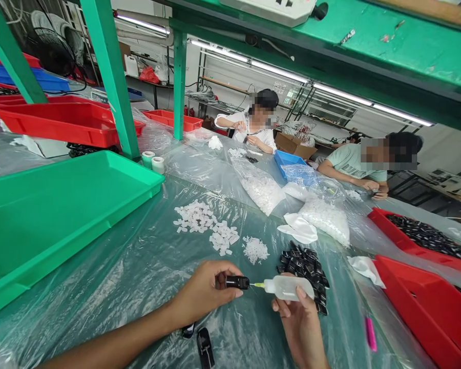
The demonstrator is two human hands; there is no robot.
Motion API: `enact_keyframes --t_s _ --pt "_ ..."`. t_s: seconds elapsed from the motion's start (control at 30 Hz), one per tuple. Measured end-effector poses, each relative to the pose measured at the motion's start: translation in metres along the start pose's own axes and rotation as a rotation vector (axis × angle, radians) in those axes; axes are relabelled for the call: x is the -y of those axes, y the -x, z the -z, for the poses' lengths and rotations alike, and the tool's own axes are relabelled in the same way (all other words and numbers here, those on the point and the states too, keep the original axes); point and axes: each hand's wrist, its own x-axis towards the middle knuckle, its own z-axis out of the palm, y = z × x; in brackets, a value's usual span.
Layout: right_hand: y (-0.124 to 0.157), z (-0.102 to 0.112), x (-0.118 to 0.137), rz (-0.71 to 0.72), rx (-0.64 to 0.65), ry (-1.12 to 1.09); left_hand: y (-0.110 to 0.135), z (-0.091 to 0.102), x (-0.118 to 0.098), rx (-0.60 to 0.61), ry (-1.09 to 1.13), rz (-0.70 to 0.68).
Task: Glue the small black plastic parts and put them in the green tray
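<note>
My left hand (211,287) pinches a small glossy black plastic casing (237,282) between thumb and fingers. In my right hand (301,320) is a translucent white squeeze bottle (290,288), lying nearly level. Its thin needle tip, with a yellow-green base (258,285), points left and meets the near end of the casing; whether it goes inside cannot be made out. Beyond the bottle lies a pile of black casings (305,266). Below my left wrist, a black piece (205,348) rests on the plastic-covered table, with another partly hidden by the wrist.
White small parts (195,216) lie in heaps ahead. A green tray (69,215) stands left, red trays (422,302) right. Bags of white parts (325,218) sit farther back. A pink marker-like stick (371,334) lies right. Two people work across the table; a green shelf (369,66) overhangs.
</note>
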Motion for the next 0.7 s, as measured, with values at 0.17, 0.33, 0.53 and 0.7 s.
enact_keyframes --t_s 0.17,0.33,0.53,0.7 --pt "0.0001 0.0022 0.0015 0.038 0.003 0.054 -0.0010 0.0008 -0.0008 -0.011 -0.006 -0.005" --pt "-0.0011 0.0044 0.0015 0.055 0.010 0.079 -0.0017 0.0004 -0.0006 -0.010 -0.021 -0.003" --pt "0.0000 0.0058 0.0009 0.055 0.004 0.095 -0.0011 -0.0010 -0.0003 0.003 -0.017 -0.020" --pt "0.0018 0.0070 0.0014 0.057 0.021 0.114 -0.0018 -0.0019 0.0006 0.006 -0.010 -0.023"
